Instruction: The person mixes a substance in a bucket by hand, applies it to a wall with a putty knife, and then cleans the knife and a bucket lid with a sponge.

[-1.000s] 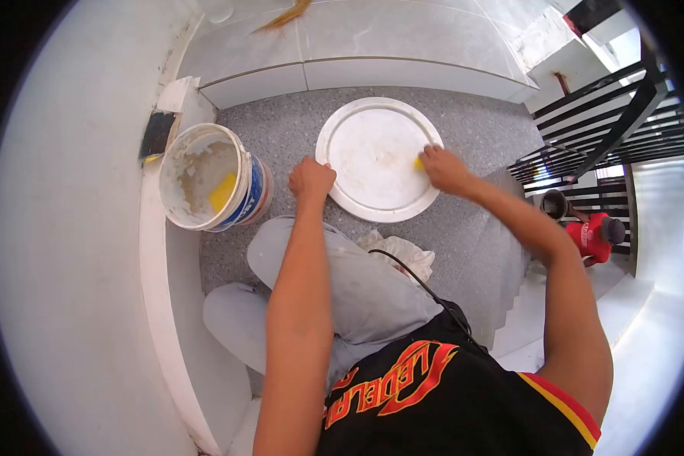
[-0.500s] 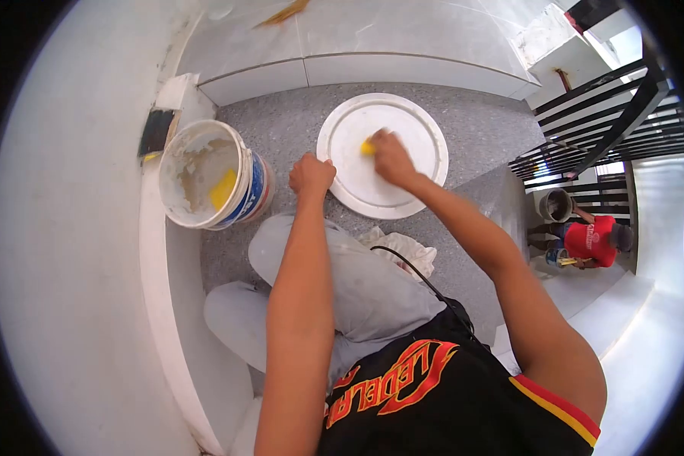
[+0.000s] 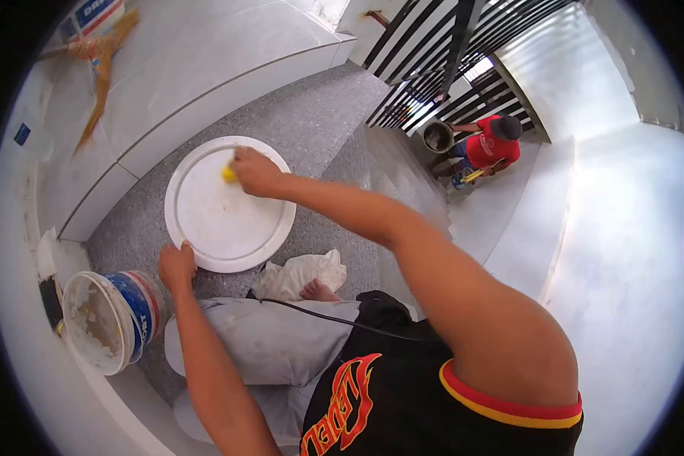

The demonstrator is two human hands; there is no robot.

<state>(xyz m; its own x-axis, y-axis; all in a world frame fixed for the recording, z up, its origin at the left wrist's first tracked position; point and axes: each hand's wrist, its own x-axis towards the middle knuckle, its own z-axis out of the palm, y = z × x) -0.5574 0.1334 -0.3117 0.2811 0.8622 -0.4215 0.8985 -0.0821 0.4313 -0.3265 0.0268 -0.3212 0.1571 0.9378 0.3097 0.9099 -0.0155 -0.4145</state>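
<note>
A round white bucket lid (image 3: 220,220) with a raised rim lies on the grey speckled floor in front of me. My right hand (image 3: 255,172) is closed around a small yellow sponge (image 3: 229,174) and presses it onto the lid's upper right part. At the lid's lower left edge, my left hand (image 3: 177,266) grips the rim with its thumb and fingers. Left of that hand stands a paint bucket (image 3: 138,313) with a blue and red label, its inside smeared with dried residue. The sponge is partly covered by my fingers.
A whitish cloth (image 3: 300,275) lies near my bare foot (image 3: 319,291). A straw broom (image 3: 105,76) rests on the tiled step (image 3: 205,83) at upper left. A person in red (image 3: 492,144) carries buckets on the stairs beside a black railing (image 3: 456,45).
My view has turned to the right, so the lid and bucket appear further left. My right hand has moved the sponge across to the lid's right side. The left hand is now at the rim.
</note>
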